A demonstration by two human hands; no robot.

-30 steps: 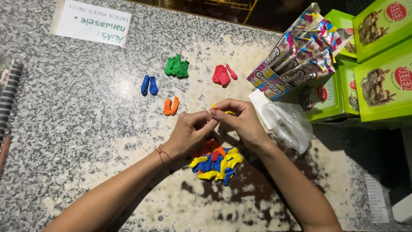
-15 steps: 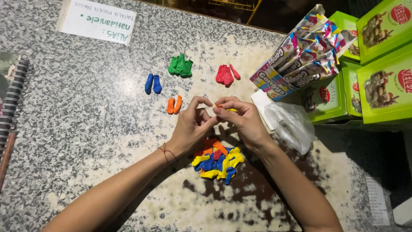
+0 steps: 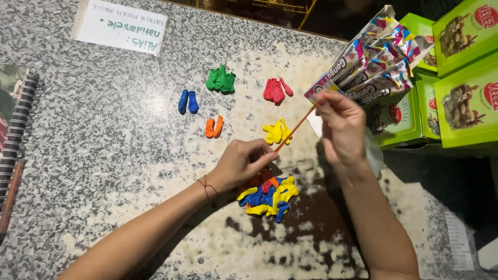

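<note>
The orange balloon [image 3: 294, 129], bunched between close fingers a second ago, is now stretched taut: left hand [image 3: 241, 163] pinches its lower end, right hand [image 3: 340, 122] its upper, at two o'clock from the mixed pile [image 3: 267, 194], just beside the yellow group [image 3: 276, 132]

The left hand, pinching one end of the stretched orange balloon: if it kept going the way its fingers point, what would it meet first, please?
The left hand points up and right along the orange balloon. Beyond its grip, it would probably first meet the yellow balloons just beside that line, then the right hand; depth is uncertain.
</note>
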